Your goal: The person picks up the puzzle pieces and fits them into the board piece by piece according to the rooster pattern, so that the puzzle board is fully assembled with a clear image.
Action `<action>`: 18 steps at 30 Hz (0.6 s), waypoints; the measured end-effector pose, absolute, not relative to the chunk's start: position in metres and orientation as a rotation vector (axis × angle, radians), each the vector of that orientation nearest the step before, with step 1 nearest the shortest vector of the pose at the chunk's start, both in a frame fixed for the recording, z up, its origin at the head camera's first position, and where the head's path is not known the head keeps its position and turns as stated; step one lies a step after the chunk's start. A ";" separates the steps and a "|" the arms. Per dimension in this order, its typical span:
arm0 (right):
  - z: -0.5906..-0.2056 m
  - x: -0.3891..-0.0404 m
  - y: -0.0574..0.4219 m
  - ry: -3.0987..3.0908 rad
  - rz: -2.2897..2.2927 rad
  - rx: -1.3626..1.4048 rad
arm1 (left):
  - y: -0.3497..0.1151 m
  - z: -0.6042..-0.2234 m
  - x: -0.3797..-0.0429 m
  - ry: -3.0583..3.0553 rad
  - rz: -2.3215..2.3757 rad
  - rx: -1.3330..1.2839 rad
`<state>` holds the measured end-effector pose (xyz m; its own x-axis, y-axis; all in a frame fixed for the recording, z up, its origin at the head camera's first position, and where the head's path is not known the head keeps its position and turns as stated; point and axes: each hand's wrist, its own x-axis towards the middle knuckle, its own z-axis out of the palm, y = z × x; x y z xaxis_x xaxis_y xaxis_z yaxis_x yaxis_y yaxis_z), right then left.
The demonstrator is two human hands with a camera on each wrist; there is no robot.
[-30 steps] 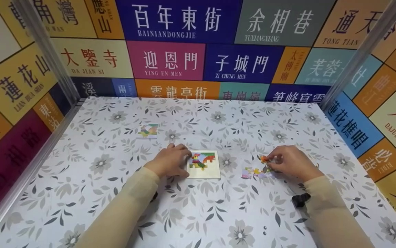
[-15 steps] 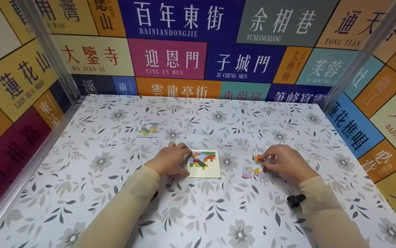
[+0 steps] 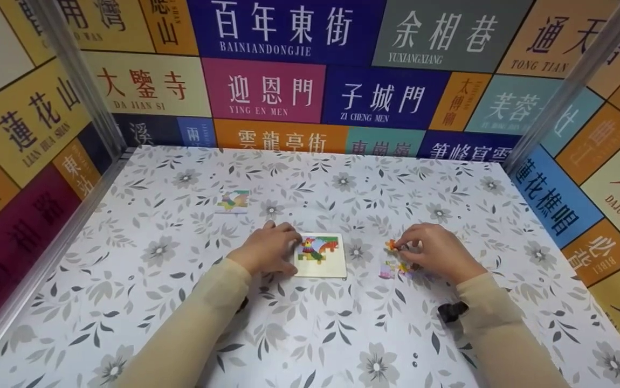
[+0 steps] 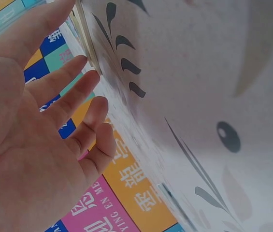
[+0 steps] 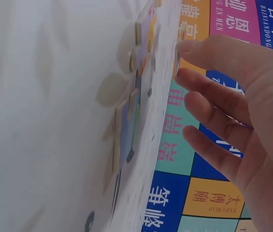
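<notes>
My left hand (image 3: 268, 250) lies at the left side of a small pale puzzle board (image 3: 322, 270), its thumb and fingertips touching the edge. In the left wrist view those fingers look relaxed beside the board's thin edge (image 4: 87, 36). Joined pieces in the board's upper part show a colourful rooster (image 3: 312, 249); the lower part is bare. To the right, my right hand (image 3: 442, 252) pinches an orange puzzle piece (image 3: 391, 245) between thumb and index finger. The right wrist view shows this piece (image 5: 177, 63) edge-on. Several loose puzzle pieces (image 3: 387, 269) lie beneath that hand, partly hidden by it.
Farther back on the left lies a small square rooster picture (image 3: 233, 202). A white floral cloth (image 3: 310, 334) covers the table. Printed sign panels (image 3: 267, 89) wall off the back and both sides, with clear posts (image 3: 552, 102) at the corners.
My right hand has moved left with the orange piece, over the loose pieces and toward the board. The left hand stays at the board's edge.
</notes>
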<state>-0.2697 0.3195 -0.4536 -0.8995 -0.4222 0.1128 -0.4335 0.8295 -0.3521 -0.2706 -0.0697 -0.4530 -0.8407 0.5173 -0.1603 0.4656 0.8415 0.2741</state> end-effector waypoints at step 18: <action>-0.459 -0.272 0.291 -2.900 0.624 0.878 | -0.071 -0.450 -0.268 2.797 0.380 0.759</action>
<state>-0.2717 0.2911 -0.4590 -0.8378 -0.5223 0.1589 -0.5415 0.7577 -0.3643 -0.2682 -0.0714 -0.4503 -0.8429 0.5193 -0.1410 0.4629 0.8333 0.3021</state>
